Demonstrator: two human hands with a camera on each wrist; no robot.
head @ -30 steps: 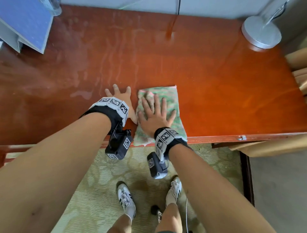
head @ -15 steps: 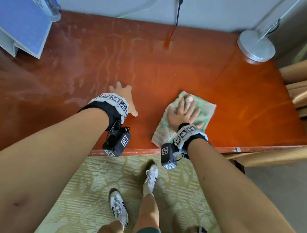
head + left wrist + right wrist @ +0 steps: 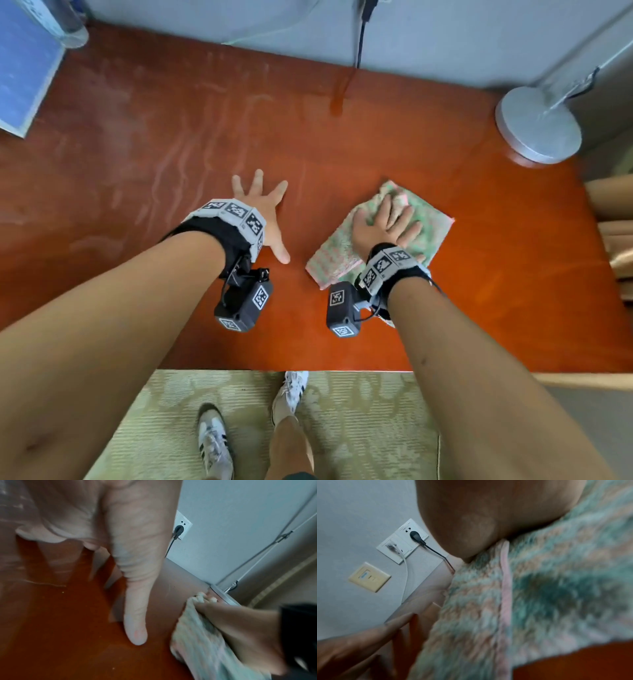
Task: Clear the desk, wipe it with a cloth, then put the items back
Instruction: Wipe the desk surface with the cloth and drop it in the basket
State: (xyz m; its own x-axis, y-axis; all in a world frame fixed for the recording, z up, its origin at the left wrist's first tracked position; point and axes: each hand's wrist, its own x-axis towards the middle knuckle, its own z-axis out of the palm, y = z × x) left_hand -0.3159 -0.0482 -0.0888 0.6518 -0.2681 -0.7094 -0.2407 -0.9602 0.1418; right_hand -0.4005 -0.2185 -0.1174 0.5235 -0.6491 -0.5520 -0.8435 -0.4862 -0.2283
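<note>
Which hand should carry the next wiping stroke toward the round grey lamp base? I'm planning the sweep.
Probably the right hand: it lies flat on the green-and-pink terry cloth, nearer the round grey lamp base. The left hand is spread on the bare red-brown wooden desk.

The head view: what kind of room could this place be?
Probably a home bedroom or study: a red-brown wooden desk against a wall with a socket, a lamp base, and a rug underneath.

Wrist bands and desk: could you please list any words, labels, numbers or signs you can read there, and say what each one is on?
No readable words or numbers in any view.
Left wrist band and right wrist band: black-and-white square marker patterns only, no letters.
Camera units below the wrists: the same kind of marker.
Wall sockets: no legible print, blurred.
</note>
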